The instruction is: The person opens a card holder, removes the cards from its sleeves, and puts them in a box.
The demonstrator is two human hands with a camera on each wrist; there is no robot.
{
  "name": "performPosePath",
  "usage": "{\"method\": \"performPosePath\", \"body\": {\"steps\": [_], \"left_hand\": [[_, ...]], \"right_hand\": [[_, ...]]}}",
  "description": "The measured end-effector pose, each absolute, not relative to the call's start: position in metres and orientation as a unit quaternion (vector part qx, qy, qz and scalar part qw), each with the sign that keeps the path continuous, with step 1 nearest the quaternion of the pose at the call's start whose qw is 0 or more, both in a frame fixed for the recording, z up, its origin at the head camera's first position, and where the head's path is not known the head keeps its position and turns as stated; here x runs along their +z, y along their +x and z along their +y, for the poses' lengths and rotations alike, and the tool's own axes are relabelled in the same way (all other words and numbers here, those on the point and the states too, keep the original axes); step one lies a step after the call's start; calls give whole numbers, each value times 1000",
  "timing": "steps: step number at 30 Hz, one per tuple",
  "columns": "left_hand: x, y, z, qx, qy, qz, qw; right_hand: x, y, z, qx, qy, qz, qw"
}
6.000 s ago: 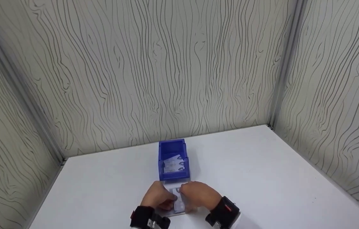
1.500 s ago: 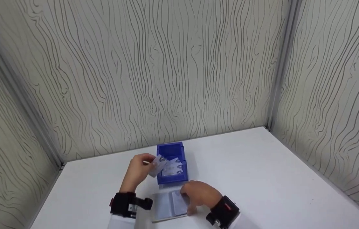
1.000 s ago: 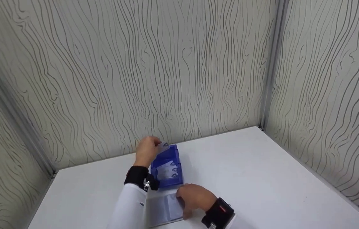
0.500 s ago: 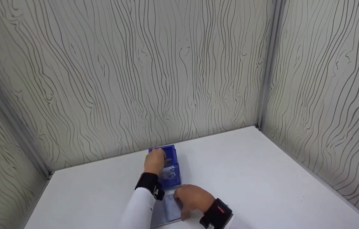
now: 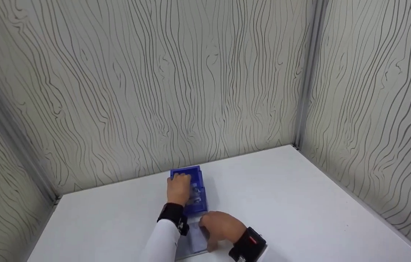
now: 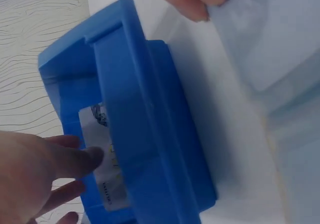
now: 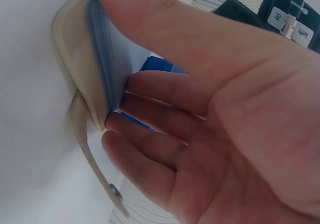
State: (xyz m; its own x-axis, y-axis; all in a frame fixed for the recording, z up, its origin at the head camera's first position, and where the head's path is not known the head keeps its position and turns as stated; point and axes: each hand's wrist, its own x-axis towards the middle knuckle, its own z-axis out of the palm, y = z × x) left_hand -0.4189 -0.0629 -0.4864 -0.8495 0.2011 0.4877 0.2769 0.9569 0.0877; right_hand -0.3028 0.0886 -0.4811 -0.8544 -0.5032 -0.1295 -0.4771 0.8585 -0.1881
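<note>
My left hand (image 5: 178, 189) is over the blue bin (image 5: 195, 209), wrist above its near side. In the left wrist view the fingers are loosely spread inside the bin, and the thumb overlaps a printed white card (image 6: 107, 181). More cards (image 5: 197, 199) show beside the hand in the head view. My right hand (image 5: 223, 225) holds the right edge of an opened card holder (image 5: 198, 238) lying on the table. Seen from the right wrist, the card holder (image 7: 75, 48) has a beige cover, clear bluish sleeves and a strap with a snap (image 7: 114, 190); my thumb and fingers are at its edge.
The white table (image 5: 292, 203) stretches away on both sides. Wood-grain patterned panels (image 5: 147, 91) enclose it at the back and sides, joined by grey metal posts (image 5: 307, 76). The bin stands near the back panel, just beyond the card holder.
My left hand carried a card up from beside the bin to its far end, then lowered into it; the held card no longer shows apart. The right hand keeps its place on the card holder.
</note>
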Motion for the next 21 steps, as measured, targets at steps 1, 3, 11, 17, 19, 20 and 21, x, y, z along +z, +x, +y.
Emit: {"method": "performPosePath", "body": {"steps": [1,3,11,17,19,20,21], "left_hand": [[-487,-418,-64,-71,-124,-959,245],[-485,-415,-65,-75,-120,-959,245],[-466,-366,-65,-171,-130,-922,321],[-447,-308,-82,-223,-142,-948,175],[-452,-299,-92,-227,-129,-961,89],[-467,-304,-99,-217,-123,-967,57],[-488,-313,-108,-208,-125,-969,36]], "right_hand": [[-481,-303,89,-78,-254,960,88],[-481,-302,89,-81,-252,960,91],[-480,-302,89,-81,-260,959,81],[-479,-304,89,-83,-262,958,78],[-480,-304,89,-88,-264,957,79],[-481,-304,89,-87,-266,957,79],[-481,-304,89,-86,-268,956,78]]}}
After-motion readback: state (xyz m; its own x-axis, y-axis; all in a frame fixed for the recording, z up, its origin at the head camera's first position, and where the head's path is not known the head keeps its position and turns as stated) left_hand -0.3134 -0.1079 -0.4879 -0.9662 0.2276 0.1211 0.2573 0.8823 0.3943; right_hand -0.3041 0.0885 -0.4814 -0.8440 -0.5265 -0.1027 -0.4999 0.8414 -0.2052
